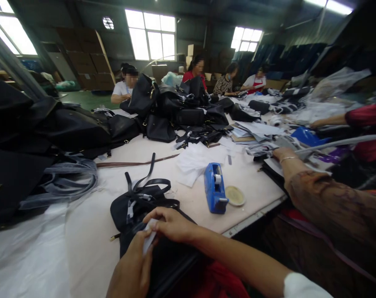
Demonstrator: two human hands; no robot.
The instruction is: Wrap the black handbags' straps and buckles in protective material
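A black bag (172, 256) with straps and buckles lies at the table's front edge, below both hands. My left hand (133, 258) is closed on a small piece of white paper (149, 240) over the bag. The fingers of my right hand (169, 223) pinch the upper end of that same paper, touching the left fingertips. Thin black straps (152, 182) loop over the top of the bag, with white wrapping on parts of them. Both hands hide some of the bag's middle.
A blue tape dispenser (215, 188) and a round yellowish lid (235, 195) sit right of the bag. White paper sheets (196, 159) lie behind. Black bags (160, 128) pile up at the back and left. A co-worker's arm (312, 186) reaches in from the right.
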